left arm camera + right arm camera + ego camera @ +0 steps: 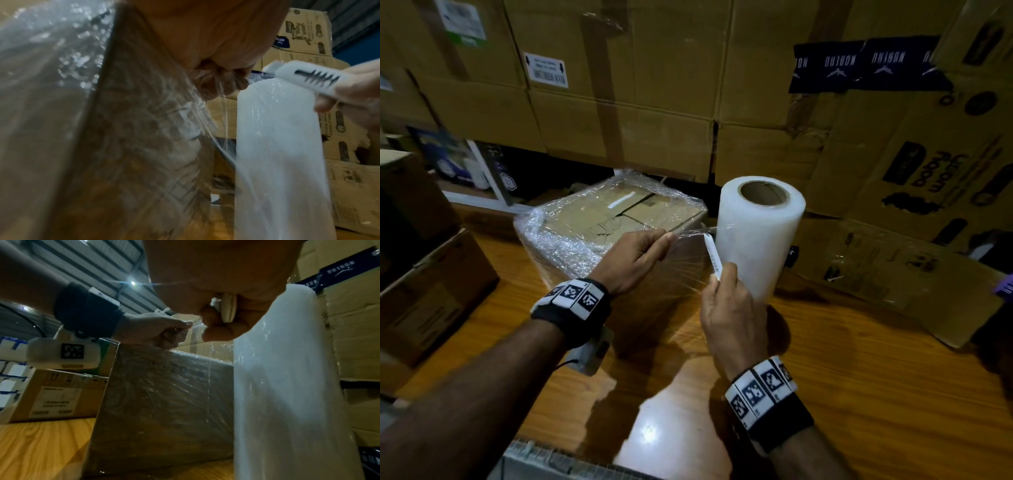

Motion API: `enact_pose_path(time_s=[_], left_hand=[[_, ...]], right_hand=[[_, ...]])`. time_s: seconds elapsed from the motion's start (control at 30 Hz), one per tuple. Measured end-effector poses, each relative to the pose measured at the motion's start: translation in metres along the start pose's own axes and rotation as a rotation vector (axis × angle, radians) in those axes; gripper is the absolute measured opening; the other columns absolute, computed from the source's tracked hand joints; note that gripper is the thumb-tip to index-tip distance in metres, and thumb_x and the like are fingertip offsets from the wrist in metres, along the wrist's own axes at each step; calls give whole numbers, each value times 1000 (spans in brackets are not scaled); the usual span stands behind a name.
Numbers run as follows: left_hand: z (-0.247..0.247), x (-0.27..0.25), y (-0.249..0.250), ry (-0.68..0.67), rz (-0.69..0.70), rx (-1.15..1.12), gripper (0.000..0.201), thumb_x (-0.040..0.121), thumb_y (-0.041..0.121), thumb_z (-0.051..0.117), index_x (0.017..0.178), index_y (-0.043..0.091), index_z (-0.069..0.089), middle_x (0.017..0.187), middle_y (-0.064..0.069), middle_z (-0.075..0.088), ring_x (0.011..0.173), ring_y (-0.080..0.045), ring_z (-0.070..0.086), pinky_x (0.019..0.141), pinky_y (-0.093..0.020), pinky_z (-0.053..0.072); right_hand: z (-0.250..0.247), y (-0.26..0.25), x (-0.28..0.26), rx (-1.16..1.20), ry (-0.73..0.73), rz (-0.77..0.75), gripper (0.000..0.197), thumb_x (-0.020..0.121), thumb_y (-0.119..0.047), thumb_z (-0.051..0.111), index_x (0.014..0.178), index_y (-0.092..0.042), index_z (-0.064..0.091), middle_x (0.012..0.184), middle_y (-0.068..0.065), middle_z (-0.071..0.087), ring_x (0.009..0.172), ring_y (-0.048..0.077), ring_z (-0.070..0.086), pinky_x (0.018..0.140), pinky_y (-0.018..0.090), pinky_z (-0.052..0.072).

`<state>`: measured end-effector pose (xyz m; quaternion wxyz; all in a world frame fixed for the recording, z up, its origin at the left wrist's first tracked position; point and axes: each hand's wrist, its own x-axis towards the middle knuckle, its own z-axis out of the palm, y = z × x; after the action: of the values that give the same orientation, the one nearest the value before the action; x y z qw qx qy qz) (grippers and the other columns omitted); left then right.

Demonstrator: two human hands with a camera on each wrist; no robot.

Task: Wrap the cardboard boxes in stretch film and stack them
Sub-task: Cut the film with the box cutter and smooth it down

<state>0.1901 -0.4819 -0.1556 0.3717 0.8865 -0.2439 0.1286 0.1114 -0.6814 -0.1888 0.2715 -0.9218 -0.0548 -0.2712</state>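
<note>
**Film web under tension between wrapped box and roll; cutter at its top edge**

Cardboard box (599,226): rectangular, brown, corrugated, sitting on the glossy wood-grain table (859,359). Top and near faces are covered in clear stretch film (685,270), crinkled and glinting at the left corner, smoother on the side face.

Film roll (758,236): standing upright on the table just right of the box. Milky white cylinder with a brown cardboard core open at the top. A thin transparent web of film runs from the roll to the box, streaked with fine stretch lines.

Left hand (633,255): fingers curled, pinching the top edge of the web into a gathered bunch, near the box's upper right corner.

Right hand (729,308): closed around a slim white plastic utility cutter (714,258), with its tip up at the web's top edge, close beside the roll. The left wrist view shows a black ribbed slider on its handle.

Background: stacked brown cartons (619,85), taped, some torn, one with dark printed tape.
</note>
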Motion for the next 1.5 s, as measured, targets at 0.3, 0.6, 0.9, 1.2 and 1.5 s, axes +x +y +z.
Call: enact_pose_path(time_s=[0.3, 0.6, 0.9, 1.2, 1.5], left_hand=[[1, 0, 0, 59, 1, -34, 44, 110, 31, 43, 69, 17, 51, 62, 1, 48, 56, -9, 45, 57, -22, 35], [1, -1, 2, 47, 21, -52, 43, 111, 28, 42, 72, 13, 50, 64, 4, 46, 57, -7, 45, 58, -24, 36], [-2, -1, 0, 53, 2, -82, 39, 113, 24, 40, 75, 19, 48, 68, 8, 46, 63, -6, 46, 62, -20, 37], [-8, 0, -1, 37, -11, -73, 38, 113, 28, 40, 78, 14, 49, 70, 3, 46, 64, -7, 44, 62, -22, 37], [-22, -11, -17, 2, -3, 0, 32, 111, 29, 42, 87, 17, 59, 74, 9, 54, 69, -3, 53, 66, -14, 40]], right_hand=[[32, 4, -17, -89, -71, 59, 24, 107, -30, 36, 113, -13, 51, 71, -10, 39, 50, 5, 44, 43, 9, 21], [42, 10, -26, -113, -239, 99, 23, 110, -32, 34, 125, -17, 43, 82, -7, 47, 64, 8, 46, 45, 14, 22], [52, 22, -49, -165, -457, 185, 25, 111, -36, 29, 126, -17, 39, 96, 2, 71, 81, 19, 72, 50, 20, 35], [29, 40, -56, -102, -592, 266, 24, 111, -37, 34, 123, -19, 43, 96, 0, 69, 71, 12, 59, 54, 22, 45], [-22, -7, -35, -10, -151, -2, 10, 103, -33, 47, 106, -24, 49, 71, -13, 48, 49, -4, 37, 41, 13, 20]])
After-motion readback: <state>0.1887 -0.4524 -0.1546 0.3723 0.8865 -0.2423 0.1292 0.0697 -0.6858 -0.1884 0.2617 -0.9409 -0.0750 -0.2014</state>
